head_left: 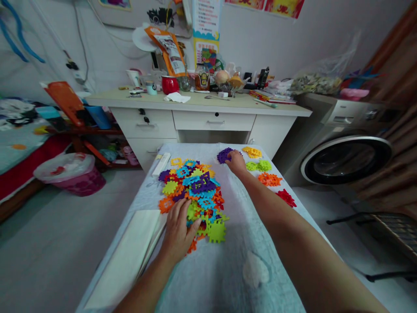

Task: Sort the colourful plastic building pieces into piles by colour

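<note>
A mixed pile of plastic interlocking building pieces [203,184], in purple, blue, orange, green, yellow and red, lies on the cloth-covered table. My left hand [177,228] rests at the pile's near left edge, thumb and fingers apart, touching green pieces [216,231]. At the far side, my right hand [236,162] reaches to a heap of purple pieces [224,155], its bent fingers closed on a purple one and partly hiding it. Down the table's right side lie separate groups: yellow pieces [252,152], light green pieces [263,165], orange pieces [269,179] and red pieces [286,198].
A folded white sheet [128,256] lies along the table's left edge, with a white oblong object [161,164] beyond it. Behind stands a desk [208,103] crowded with jars and a red mug [170,84]. A washing machine [345,134] is at right, a pink bin [73,176] at left.
</note>
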Demonstrator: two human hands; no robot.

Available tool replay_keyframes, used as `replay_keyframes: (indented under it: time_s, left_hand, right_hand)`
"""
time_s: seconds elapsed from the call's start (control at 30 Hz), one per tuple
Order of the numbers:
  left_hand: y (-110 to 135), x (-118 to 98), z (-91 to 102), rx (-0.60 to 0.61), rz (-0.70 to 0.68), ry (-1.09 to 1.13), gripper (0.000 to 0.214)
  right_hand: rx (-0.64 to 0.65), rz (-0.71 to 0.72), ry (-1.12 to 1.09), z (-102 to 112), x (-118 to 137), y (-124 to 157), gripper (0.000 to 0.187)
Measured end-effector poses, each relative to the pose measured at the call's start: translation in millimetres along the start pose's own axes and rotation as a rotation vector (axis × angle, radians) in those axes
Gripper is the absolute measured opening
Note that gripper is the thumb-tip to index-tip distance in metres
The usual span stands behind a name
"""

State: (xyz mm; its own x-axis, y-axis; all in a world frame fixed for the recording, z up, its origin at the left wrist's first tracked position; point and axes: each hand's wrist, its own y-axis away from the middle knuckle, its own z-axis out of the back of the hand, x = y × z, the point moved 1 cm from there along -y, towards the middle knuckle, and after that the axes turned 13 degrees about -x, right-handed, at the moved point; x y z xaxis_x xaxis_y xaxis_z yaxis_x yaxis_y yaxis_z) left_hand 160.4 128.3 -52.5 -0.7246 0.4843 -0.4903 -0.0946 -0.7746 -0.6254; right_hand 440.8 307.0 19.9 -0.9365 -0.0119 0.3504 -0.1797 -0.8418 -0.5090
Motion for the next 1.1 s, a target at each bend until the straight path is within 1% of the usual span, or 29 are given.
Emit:
replay_keyframes:
  time_s: [0.1, 0.2, 0.37, 0.5, 0.57, 0.63, 0.7, 0.77, 0.87, 0.97, 1.03, 1.1]
  left_hand:
    - [1.2, 1.2, -0.7, 0.008, 0.006, -0.013, 0.058]
    - [2.0, 1.7, -0.9, 0.013, 0.011, -0.020, 0.058]
    - [1.1, 0.8, 0.1, 0.025, 0.028, -0.017, 0.058]
    - [1.1, 0.6, 0.7, 0.021, 0.027, -0.018, 0.057]
    - [1.5, 1.1, 0.3, 0.015, 0.014, -0.021, 0.057]
    - [1.4, 1.5, -0.3, 0.015, 0.003, -0.022, 0.057]
    - [0.9, 1.8, -0.8, 0.015, -0.001, -0.021, 0.057]
    - [0.2, 1.7, -0.6, 0.017, 0.000, -0.017, 0.056]
    - [-0.3, 0.9, 0.6, 0.016, 0.004, -0.009, 0.055]
    - [-0.9, -0.5, 2.4, 0.008, 0.005, -0.007, 0.054]
    - [-1.9, -1.9, 3.7, 0.003, 0.006, -0.012, 0.053]
    - [-3.4, -3.2, 4.8, -0.001, 0.009, -0.028, 0.053]
  right_hand:
    - [0.008, 0.016, 0.026, -15.1, 6.9, -13.2, 0.018]
    - [0.025, -0.012, 0.048, -27.1, 12.3, -24.9, 0.018]
    - [0.010, -0.031, 0.029, -40.6, 9.9, -33.6, 0.020]
    - [-0.079, -0.033, -0.097, -41.1, 3.5, -27.4, 0.025]
    - [-0.139, -0.051, -0.163, -36.9, 1.3, -19.9, 0.027]
    - [-0.164, -0.085, -0.214, -31.5, 0.4, -9.1, 0.027]
    - [-0.122, -0.120, -0.284, -26.9, 1.2, 4.8, 0.024]
    - [-0.022, -0.145, -0.385, -24.5, 4.0, 20.6, 0.019]
    - [0.135, -0.129, -0.511, -22.9, 11.6, 43.3, 0.014]
    - [0.247, -0.084, -0.578, -18.7, 20.2, 57.8, 0.019]
    - [0.312, -0.051, -0.603, -13.3, 24.2, 61.5, 0.025]
    - [0.352, -0.021, -0.578, -7.2, 25.8, 61.7, 0.029]
